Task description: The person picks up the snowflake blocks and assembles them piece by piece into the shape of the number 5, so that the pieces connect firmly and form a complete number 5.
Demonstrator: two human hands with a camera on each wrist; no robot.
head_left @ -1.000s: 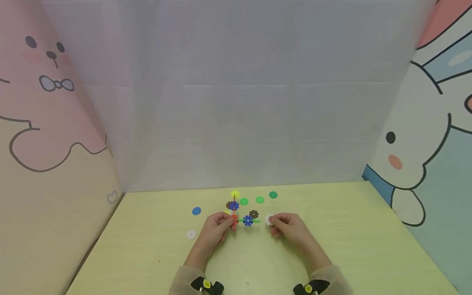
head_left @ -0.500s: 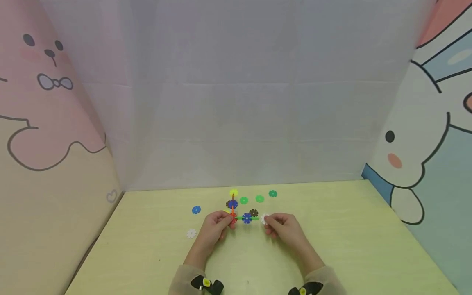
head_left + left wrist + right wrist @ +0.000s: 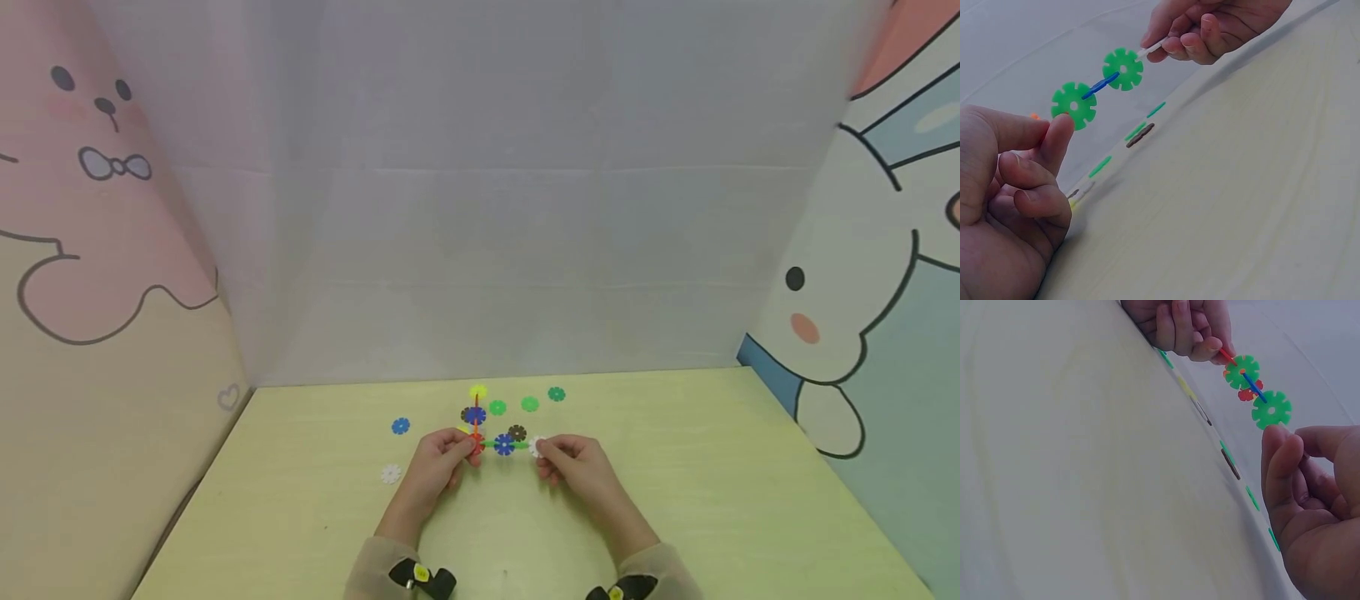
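Snowflake discs with notched rims are joined into a chain held above the table. My left hand (image 3: 438,467) pinches its red disc (image 3: 477,444) between thumb and fingers. From there a green disc (image 3: 1074,106), a blue disc (image 3: 504,445) and another green disc (image 3: 1124,69) run to the right. A second arm leads away from the red disc, with another blue disc (image 3: 476,415) and a yellow disc (image 3: 478,391) at its far end. My right hand (image 3: 585,467) pinches a white disc (image 3: 534,447), its edge right at the outer green disc; fingers partly hide it.
Loose discs lie on the pale table (image 3: 300,517): a light blue disc (image 3: 401,426) and a white disc (image 3: 391,474) at left, a brown disc (image 3: 517,433) behind the chain, and several green discs (image 3: 530,404) farther back. A pale curtain (image 3: 480,250) stands behind.
My right hand has moved left with the white disc, closing the gap to the chain's outer green disc. The left hand keeps its pinch on the red disc, nearly still.
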